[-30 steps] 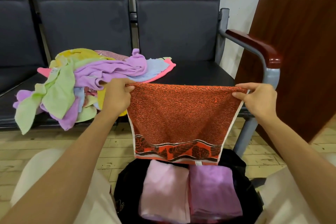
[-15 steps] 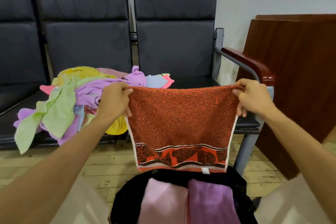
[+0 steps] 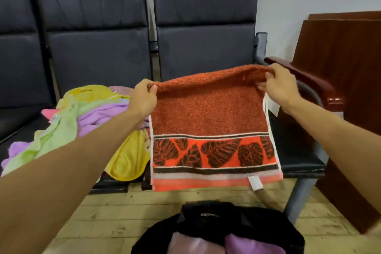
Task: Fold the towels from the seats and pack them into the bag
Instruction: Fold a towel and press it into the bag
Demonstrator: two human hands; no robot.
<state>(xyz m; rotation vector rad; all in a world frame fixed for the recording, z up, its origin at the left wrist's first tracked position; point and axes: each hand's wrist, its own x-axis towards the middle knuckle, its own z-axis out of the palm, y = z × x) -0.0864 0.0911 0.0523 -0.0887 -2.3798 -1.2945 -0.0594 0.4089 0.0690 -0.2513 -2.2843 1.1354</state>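
Note:
An orange towel (image 3: 208, 113) with a black leaf border hangs doubled over in the air in front of the right seat. My left hand (image 3: 143, 98) pinches its top left corner and my right hand (image 3: 278, 85) pinches its top right corner. A heap of loose towels (image 3: 86, 117) in yellow, green, purple and pink lies on the middle seat, to the left of my left hand. A black bag (image 3: 216, 220) stands open on the floor below the orange towel, with a folded pink towel (image 3: 191, 245) and a folded purple towel (image 3: 251, 244) inside.
A row of dark padded seats (image 3: 206, 47) lines the white wall. A red-brown armrest (image 3: 313, 80) on a grey metal frame sits just behind my right hand. A brown wooden cabinet (image 3: 346, 88) stands at the right. The floor (image 3: 115, 212) is pale wooden planks.
Both hands have lifted the orange towel higher and further forward over the seat. Its lower edge has swung up away from the bag, and the view has tilted up.

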